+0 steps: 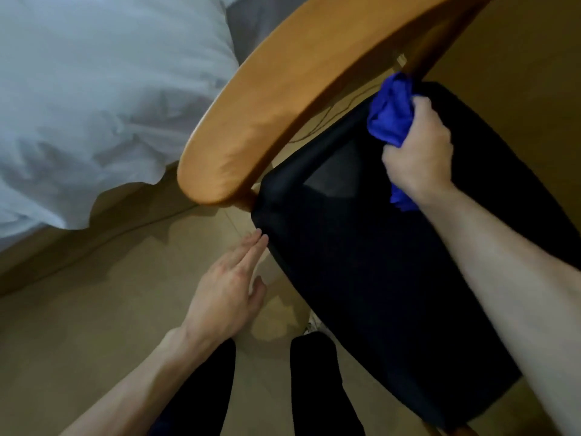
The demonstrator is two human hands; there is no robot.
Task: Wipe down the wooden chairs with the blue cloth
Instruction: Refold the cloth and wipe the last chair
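We look down on a wooden chair (276,99) w/ a curved backrest and a black padded seat (377,278). Our right hand (418,152) is fisted tight round the blue cloth (391,114), bunched up; the cloth's top end sits right at the far upright of the chair back, where it meets the seat's rear edge, and a tail of it hangs out under the wrist. Contact w/ the wood: looks touching, but can't tell for sure. Our left hand (226,287) is flat, fingers straight and together, tips just at the seat's near left corner, holding nothing. White bedding (94,89) lies to the left, near the chair back. Below, our legs in dark trousers (317,382) stand on a tan floor (78,309), just beside the seat's front.
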